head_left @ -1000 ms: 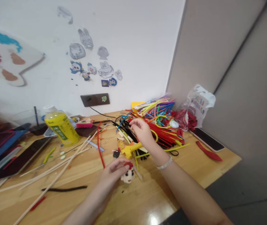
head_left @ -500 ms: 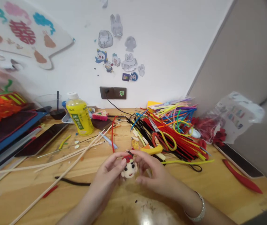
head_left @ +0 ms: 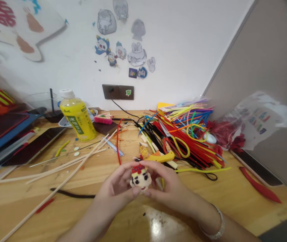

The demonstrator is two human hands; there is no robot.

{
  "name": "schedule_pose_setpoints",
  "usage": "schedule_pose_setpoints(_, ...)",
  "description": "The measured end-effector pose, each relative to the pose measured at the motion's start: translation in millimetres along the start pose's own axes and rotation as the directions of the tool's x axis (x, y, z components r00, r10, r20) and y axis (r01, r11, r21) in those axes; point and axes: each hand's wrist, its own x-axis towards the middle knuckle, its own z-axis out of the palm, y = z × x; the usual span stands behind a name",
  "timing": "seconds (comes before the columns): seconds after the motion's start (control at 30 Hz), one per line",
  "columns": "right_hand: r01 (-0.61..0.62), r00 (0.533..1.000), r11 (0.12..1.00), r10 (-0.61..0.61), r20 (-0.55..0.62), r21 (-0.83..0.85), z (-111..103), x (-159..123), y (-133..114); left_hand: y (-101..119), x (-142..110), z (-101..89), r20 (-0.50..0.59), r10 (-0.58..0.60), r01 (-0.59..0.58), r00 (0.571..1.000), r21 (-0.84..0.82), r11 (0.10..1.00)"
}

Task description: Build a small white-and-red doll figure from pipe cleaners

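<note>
Small chenille doll head [head_left: 139, 178], white face, black eyes, red top, held up btwn both hands just above wooden desk [head_left: 209, 198], near its front edge. Both hands closed on it, neither released: L hand [head_left: 115, 181] cups it from the left, R hand [head_left: 163, 188] grasps from the right, w/ R fingers [head_left: 151, 164] arched over the top. Silver bracelet [head_left: 215, 226] on R wrist. Just past the hands: yellow plastic tool [head_left: 161, 157], beside big heap of multicolored pipe cleaners [head_left: 191, 141], w/ red-and-yellow-handled scissors [head_left: 176, 148] lying on the heap. To the left: loose wooden sticks [head_left: 65, 164], black pipe cleaner [head_left: 70, 194], red pipe cleaner [head_left: 118, 144]. Farther back, yellow drink bottle [head_left: 78, 116] stands left of wall socket panel [head_left: 118, 91], cartoon stickers [head_left: 120, 43] on white wall above. Far right: plastic bag [head_left: 261, 121], red blade-shaped piece [head_left: 259, 190] on desk.
</note>
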Motion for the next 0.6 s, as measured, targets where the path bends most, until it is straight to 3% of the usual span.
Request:
schedule_pose_setpoints(0.2,0.027,1.000,1.000,-0.028,-0.005,-0.011,1.4,-1.7,1.6,-0.8,1.9,-0.8,0.014,0.009,-0.009,1.000,-0.005,1.000)
schedule_pose_setpoints(0.4,0.025,1.000,0.999,-0.025,-0.002,-0.027,0.8,-2.0,0.1,-5.8,6.7,-5.2,0.101,0.080,-0.075,0.992,-0.043,0.996)
schedule_pose_setpoints(0.6,0.032,0.999,0.999,-0.032,0.003,-0.032,-0.3,-2.6,-1.9,-5.0,5.9,-5.7,0.094,0.063,-0.061,0.994,-0.029,0.998)
